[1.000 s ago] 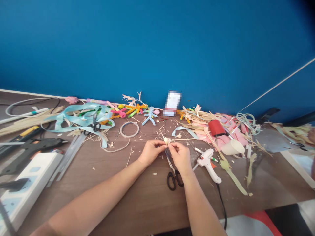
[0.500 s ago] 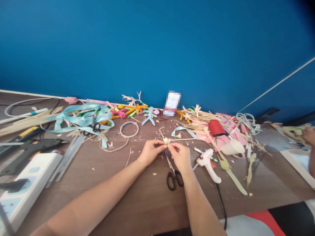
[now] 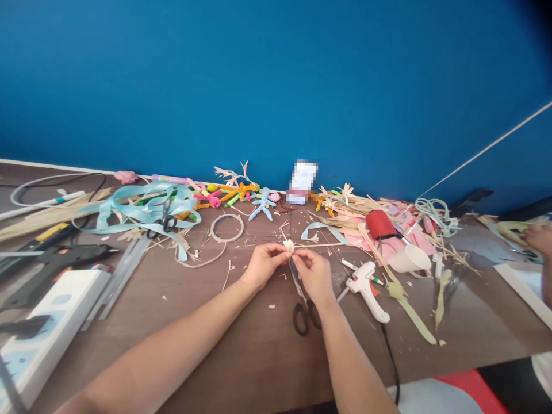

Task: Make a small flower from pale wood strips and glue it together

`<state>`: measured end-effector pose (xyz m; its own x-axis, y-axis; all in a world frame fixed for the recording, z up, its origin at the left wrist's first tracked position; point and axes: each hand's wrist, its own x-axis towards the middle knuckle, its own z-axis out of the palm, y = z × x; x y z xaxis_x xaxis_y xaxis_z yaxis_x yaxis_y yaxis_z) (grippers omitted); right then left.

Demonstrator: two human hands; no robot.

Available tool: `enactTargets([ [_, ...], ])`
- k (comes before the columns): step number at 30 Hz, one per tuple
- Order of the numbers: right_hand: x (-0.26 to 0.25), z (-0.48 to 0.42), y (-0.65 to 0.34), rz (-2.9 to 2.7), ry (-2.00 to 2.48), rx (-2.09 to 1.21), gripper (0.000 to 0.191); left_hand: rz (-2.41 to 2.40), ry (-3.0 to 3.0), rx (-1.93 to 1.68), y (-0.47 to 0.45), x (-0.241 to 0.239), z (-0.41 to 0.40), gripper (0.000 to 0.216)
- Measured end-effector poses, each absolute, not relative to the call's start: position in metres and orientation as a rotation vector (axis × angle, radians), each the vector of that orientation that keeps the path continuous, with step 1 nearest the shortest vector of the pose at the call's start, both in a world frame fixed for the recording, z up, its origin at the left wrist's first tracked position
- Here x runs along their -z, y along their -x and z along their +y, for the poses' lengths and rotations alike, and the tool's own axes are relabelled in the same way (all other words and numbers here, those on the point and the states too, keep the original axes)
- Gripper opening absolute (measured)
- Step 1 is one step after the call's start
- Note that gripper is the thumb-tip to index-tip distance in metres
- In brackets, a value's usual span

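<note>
Between my two hands, over the middle of the table, is a small cream-coloured flower (image 3: pixel 288 245) with pointed petals. My left hand (image 3: pixel 264 267) pinches its base from the left with thumb and forefinger. From the right, my right hand (image 3: pixel 314 275) pinches the same base, fingertips close to the left ones. Black-handled scissors (image 3: pixel 301 319) lie on the table under the right hand, their blades partly hidden by its fingers. A white glue gun (image 3: pixel 366 290) rests just right of my right forearm, its black cord running toward the front edge.
Light blue ribbon (image 3: pixel 103 215), a dark glue gun (image 3: pixel 56 264) and a white power strip (image 3: pixel 64 305) lie at left. Fuzzy coloured stems (image 3: pixel 241 192) line the wall. At right are a red spool (image 3: pixel 380 224), a paper cup (image 3: pixel 409 259) and another person's hand (image 3: pixel 539 238).
The flower has tipped and shifted slightly left between my fingertips. My right hand has moved a little left with it, and both hands still pinch it.
</note>
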<state>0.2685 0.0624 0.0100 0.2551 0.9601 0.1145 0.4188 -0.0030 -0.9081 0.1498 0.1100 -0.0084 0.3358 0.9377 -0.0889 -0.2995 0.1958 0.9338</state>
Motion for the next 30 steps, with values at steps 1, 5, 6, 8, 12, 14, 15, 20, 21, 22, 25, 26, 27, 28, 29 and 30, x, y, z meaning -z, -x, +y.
enactTargets([
  [1,-0.0097,0.0622,-0.2685,-1.320,1.591,-0.713,0.018,0.802,-0.988,-1.017,-0.1500,0.0085,0.1100,0.020],
  [5,-0.0087,0.0621,-0.2679,-1.317,1.598,-0.700,0.019,0.779,-0.975,-1.056,-0.1501,0.0078,0.1102,0.019],
  [6,-0.0085,0.0623,-0.2676,-1.312,1.594,-0.705,0.019,0.776,-0.973,-1.060,-0.1499,0.0074,0.1103,0.019],
  [8,-0.0083,0.0627,-0.2667,-1.291,1.578,-0.734,0.019,0.777,-0.972,-1.054,-0.1495,0.0067,0.1105,0.021],
  [12,-0.0083,0.0634,-0.2658,-1.231,1.542,-0.822,0.020,0.779,-0.966,-1.016,-0.1487,0.0072,0.1108,0.022],
  [14,-0.0086,0.0635,-0.2659,-1.217,1.532,-0.852,0.021,0.770,-0.962,-1.008,-0.1486,0.0080,0.1109,0.022],
  [15,-0.0088,0.0636,-0.2660,-1.214,1.529,-0.864,0.021,0.764,-0.961,-1.008,-0.1486,0.0084,0.1109,0.021],
  [20,-0.0091,0.0644,-0.2657,-1.198,1.522,-0.896,0.019,0.748,-0.947,-1.026,-0.1490,0.0088,0.1105,0.019],
  [21,-0.0092,0.0644,-0.2655,-1.194,1.517,-0.899,0.018,0.745,-0.951,-1.030,-0.1490,0.0085,0.1102,0.019],
  [22,-0.0093,0.0644,-0.2654,-1.193,1.512,-0.903,0.018,0.739,-0.960,-1.033,-0.1490,0.0081,0.1099,0.019],
  [25,-0.0098,0.0640,-0.2658,-1.188,1.499,-0.920,0.015,0.718,-1.007,-1.021,-0.1484,0.0068,0.1088,0.020],
  [26,-0.0101,0.0638,-0.2661,-1.188,1.494,-0.927,0.015,0.711,-1.027,-1.010,-0.1480,0.0064,0.1085,0.021],
  [27,-0.0104,0.0636,-0.2665,-1.188,1.487,-0.935,0.014,0.706,-1.049,-0.997,-0.1475,0.0060,0.1084,0.021],
  [28,-0.0108,0.0635,-0.2670,-1.190,1.481,-0.944,0.014,0.700,-1.074,-0.986,-0.1470,0.0058,0.1083,0.022],
  [29,-0.0112,0.0633,-0.2674,-1.194,1.474,-0.954,0.013,0.694,-1.105,-0.980,-0.1464,0.0056,0.1085,0.021],
  [30,-0.0118,0.0632,-0.2679,-1.199,1.469,-0.964,0.013,0.687,-1.140,-0.981,-0.1458,0.0055,0.1087,0.021],
])
